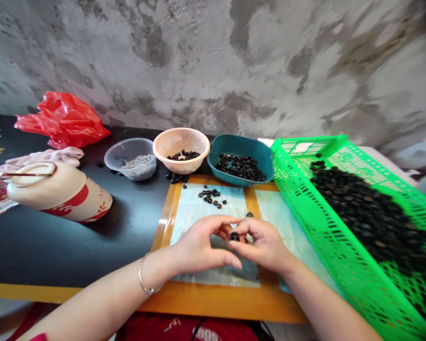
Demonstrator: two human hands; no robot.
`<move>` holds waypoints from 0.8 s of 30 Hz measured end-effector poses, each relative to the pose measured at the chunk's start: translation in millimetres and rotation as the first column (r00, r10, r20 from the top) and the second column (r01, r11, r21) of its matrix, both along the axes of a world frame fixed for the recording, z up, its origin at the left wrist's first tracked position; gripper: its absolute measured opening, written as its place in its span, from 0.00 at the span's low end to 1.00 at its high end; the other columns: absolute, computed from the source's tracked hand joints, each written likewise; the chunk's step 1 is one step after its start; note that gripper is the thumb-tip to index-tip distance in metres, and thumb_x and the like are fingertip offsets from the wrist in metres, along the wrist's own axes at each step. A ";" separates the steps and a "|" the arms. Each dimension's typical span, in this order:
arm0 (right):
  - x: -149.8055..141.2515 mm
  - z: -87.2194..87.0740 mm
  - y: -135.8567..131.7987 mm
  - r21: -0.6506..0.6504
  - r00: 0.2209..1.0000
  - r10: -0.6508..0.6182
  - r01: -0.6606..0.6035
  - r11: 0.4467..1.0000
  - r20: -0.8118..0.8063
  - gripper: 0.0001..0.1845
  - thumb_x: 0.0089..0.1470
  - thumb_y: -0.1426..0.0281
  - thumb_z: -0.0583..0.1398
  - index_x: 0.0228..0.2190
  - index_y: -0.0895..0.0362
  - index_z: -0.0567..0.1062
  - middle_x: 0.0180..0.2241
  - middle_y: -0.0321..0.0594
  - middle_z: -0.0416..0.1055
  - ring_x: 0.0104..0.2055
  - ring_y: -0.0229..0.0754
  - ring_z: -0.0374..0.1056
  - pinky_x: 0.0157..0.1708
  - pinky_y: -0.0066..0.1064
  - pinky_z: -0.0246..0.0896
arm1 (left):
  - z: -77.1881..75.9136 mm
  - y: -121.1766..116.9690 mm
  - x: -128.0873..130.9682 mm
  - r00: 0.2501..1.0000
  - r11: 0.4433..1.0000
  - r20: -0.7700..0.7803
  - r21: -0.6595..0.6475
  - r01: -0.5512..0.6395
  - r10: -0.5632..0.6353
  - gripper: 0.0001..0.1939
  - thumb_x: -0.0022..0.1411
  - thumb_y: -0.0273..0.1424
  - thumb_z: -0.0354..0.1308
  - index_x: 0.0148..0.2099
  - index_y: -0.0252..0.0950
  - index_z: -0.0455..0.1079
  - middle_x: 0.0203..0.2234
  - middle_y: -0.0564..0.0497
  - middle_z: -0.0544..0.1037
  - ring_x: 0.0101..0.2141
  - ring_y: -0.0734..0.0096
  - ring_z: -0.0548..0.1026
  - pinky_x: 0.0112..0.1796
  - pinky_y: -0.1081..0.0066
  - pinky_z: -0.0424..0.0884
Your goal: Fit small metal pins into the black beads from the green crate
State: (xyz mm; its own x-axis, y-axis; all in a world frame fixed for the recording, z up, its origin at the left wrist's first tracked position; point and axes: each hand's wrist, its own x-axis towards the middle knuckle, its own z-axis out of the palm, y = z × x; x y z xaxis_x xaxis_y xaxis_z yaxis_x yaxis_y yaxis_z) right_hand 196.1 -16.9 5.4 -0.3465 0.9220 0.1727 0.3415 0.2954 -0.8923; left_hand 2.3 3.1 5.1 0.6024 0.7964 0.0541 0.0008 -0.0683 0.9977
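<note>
My right hand [264, 244] pinches a small black round piece [235, 236] between thumb and fingertips, above the taped work mat [216, 279]. Close beside it, my left hand [208, 241] has its thumb stretched out apart from its fingers. Those fingers curve behind the black piece, and whether they touch it I cannot tell. Past the hands, several small black round parts [210, 195] lie loose on the mat. A single black part [250, 215] rests just behind my right hand.
At right stands a green plastic crate [326, 251] heaped with black parts. Along the wall are a teal basin [218, 147], a pink bowl [159, 147] with black parts, and a clear bowl [113, 156] of thin grey pieces. A cup [66, 192] and red bag [67, 118] stand left.
</note>
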 end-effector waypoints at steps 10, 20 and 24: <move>-4.6 -6.1 -6.1 -0.051 0.994 0.041 -0.047 0.998 -0.102 0.10 0.54 0.65 0.63 0.26 0.55 0.69 0.21 0.34 0.68 0.23 0.36 0.63 0.24 0.27 0.59 | 0.2 -6.6 2.5 0.991 0.961 -0.111 0.271 -0.045 0.078 0.16 0.52 0.41 0.68 0.39 0.35 0.78 0.29 0.48 0.79 0.32 0.67 0.75 0.38 0.71 0.69; -10.9 -12.0 -3.5 -0.117 0.979 -0.021 -0.004 0.993 -0.205 0.17 0.55 0.52 0.60 0.36 0.53 0.75 0.30 0.39 0.72 0.32 0.43 0.69 0.32 0.33 0.65 | -4.5 -3.5 0.5 0.976 0.949 -0.050 0.248 -0.193 0.212 0.26 0.49 0.38 0.71 0.50 0.36 0.75 0.33 0.48 0.80 0.32 0.66 0.76 0.41 0.68 0.71; -10.3 -14.8 1.0 -0.206 0.927 0.001 -0.083 0.975 -0.374 0.21 0.55 0.49 0.60 0.38 0.53 0.74 0.30 0.39 0.72 0.32 0.43 0.68 0.33 0.33 0.65 | -6.1 -0.6 -3.3 0.983 0.949 -0.010 0.263 -0.175 0.184 0.22 0.55 0.35 0.66 0.51 0.36 0.72 0.33 0.48 0.80 0.33 0.66 0.77 0.42 0.66 0.71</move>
